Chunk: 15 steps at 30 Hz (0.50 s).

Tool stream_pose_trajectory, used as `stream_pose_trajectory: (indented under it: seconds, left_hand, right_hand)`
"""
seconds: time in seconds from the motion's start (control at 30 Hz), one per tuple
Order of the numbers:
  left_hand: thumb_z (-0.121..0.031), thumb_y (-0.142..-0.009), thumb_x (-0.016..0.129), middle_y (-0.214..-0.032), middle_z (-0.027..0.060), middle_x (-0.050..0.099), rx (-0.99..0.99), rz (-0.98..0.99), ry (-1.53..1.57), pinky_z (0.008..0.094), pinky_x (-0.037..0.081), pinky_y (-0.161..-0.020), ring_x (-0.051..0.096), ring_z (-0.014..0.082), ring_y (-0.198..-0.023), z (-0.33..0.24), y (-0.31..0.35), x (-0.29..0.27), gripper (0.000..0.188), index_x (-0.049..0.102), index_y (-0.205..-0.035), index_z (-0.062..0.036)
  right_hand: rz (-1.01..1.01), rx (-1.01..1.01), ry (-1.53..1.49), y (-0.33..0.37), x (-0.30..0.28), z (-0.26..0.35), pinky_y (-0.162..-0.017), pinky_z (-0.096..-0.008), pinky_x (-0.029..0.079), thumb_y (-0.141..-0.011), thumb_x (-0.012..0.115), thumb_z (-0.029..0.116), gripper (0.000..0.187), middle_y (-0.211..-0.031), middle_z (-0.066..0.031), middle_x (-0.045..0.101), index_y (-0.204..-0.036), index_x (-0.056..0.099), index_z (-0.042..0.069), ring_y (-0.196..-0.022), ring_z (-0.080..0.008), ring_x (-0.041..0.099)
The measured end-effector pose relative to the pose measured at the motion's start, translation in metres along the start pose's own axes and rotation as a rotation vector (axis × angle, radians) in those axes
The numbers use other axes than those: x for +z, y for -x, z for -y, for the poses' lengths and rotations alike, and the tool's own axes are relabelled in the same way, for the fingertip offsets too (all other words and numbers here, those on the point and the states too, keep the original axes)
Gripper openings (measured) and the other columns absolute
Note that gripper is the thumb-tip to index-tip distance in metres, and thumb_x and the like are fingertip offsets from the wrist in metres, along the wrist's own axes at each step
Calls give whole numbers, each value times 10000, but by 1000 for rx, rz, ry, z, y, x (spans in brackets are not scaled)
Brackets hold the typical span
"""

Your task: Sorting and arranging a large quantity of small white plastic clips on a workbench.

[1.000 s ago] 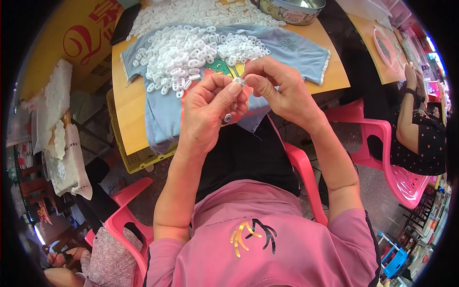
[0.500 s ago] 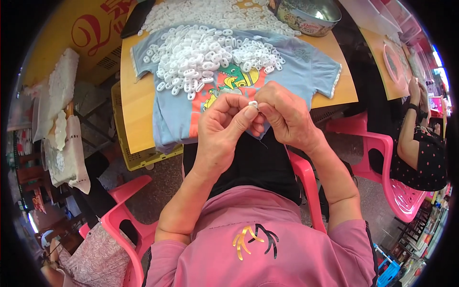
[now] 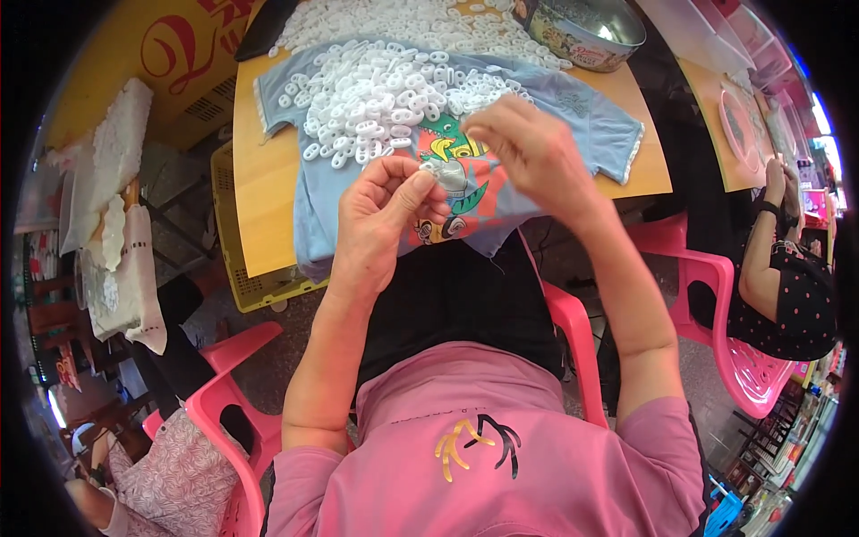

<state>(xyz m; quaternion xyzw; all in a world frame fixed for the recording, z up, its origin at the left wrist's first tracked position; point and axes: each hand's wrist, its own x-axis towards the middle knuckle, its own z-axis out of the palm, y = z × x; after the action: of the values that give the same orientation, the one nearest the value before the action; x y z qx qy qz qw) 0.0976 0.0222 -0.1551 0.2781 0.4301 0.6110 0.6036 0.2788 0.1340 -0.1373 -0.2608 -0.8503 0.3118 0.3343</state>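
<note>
My left hand (image 3: 380,210) pinches a small white two-holed plastic piece (image 3: 431,167) between thumb and forefinger, above the front of a light blue T-shirt (image 3: 313,210). Apart from it, my right hand (image 3: 535,154) hovers over the shirt, close to a small heap of white pieces (image 3: 488,89). Its fingers are bent and smeared by motion, so whether anything is in them is hidden. To the left of that heap rises a larger pile of the same oval pieces (image 3: 371,107). A cartoon print shows on the shirt between my hands.
More white pieces (image 3: 385,22) spread over the far side of the yellow table (image 3: 259,219). A round metal tin (image 3: 586,40) stands at the back right. A yellow crate (image 3: 242,277) sits below the left edge. Another person (image 3: 787,286) sits at the right beside a pink chair (image 3: 680,251).
My right hand has parted from the white piece and moved up toward the small heap. My left hand has shifted left and lower, keeping the piece.
</note>
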Motion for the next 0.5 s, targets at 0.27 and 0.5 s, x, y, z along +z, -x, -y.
stream_pose_trajectory:
  seconds: [0.27,0.5]
  left_hand:
    - [-127,-943,628,-858,95,660,8,10,46,264,536,-678,644,149,-734,-1,0,-2,160,563,-1014,0]
    - [-136,-940,633,-862,93,660,30,24,39,262,530,-681,641,143,-730,0,-3,0,163,566,-1010,-5]
  right_hand:
    - [162,-337,620,-26,-16,-28,-652,-354,497,-700,659,-2,329,-980,-44,586,-993,673,146,-847,-254,621]
    - [8,-416,501,-26,-4,-35,-667,-326,506,-745,661,-1,256,-908,-57,601,-991,649,70,-863,-209,627]
